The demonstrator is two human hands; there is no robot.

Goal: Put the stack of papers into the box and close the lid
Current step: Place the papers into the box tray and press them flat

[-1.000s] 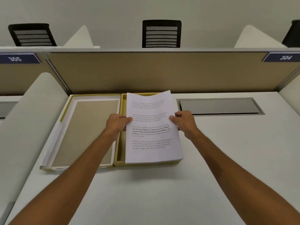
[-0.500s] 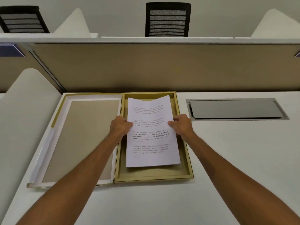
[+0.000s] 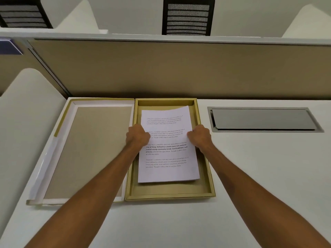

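A stack of white printed papers (image 3: 169,158) lies inside the shallow tan box (image 3: 170,196) at the desk's middle, its far edge slightly curled up. My left hand (image 3: 137,136) grips the stack's left edge and my right hand (image 3: 199,136) grips its right edge, both about halfway along the sheets. The box's lid (image 3: 86,151) lies open and flat to the left, joined to the box along its long side, white rim up and beige lining showing.
A grey cable hatch (image 3: 265,119) is set into the white desk (image 3: 259,176) to the right of the box. A tan partition (image 3: 179,68) stands right behind the box. A curved white divider (image 3: 23,122) bounds the left side. Black chairs (image 3: 187,16) stand beyond.
Both hands have lowered the papers from above the box down into it. The stack now sits within the box walls, and the view has tilted downward.
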